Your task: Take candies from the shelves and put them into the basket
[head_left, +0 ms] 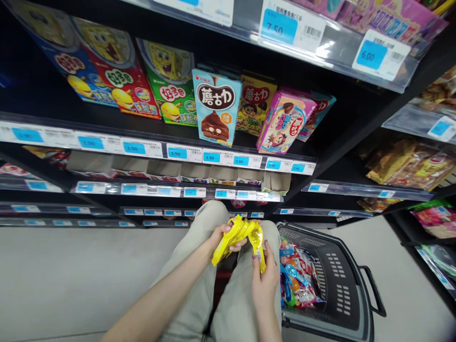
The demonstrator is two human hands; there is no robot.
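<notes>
Above my knees, my left hand (225,241) is closed around several glossy yellow candy packs (228,240), bunched together and pointing down to the left. My right hand (264,266) pinches the straight lower end of one more yellow lollipop-shaped pack (257,235) between thumb and fingers. Its round head, with a dark print, leans against the bunch. Whether it is joined to the others I cannot tell. To the right of my right hand stands a dark grey shopping basket (335,266). Colourful candy bags and a blue lollipop-shaped piece (295,275) lie in it.
Ahead is a dark shelf unit with price labels (178,153). On it stand a blue snack box (216,109), a pink box (285,121) tilted sideways, and cartoon boxes (121,71). Low open cartons (223,175) line the shelf below. Bagged goods (420,161) fill shelves at right.
</notes>
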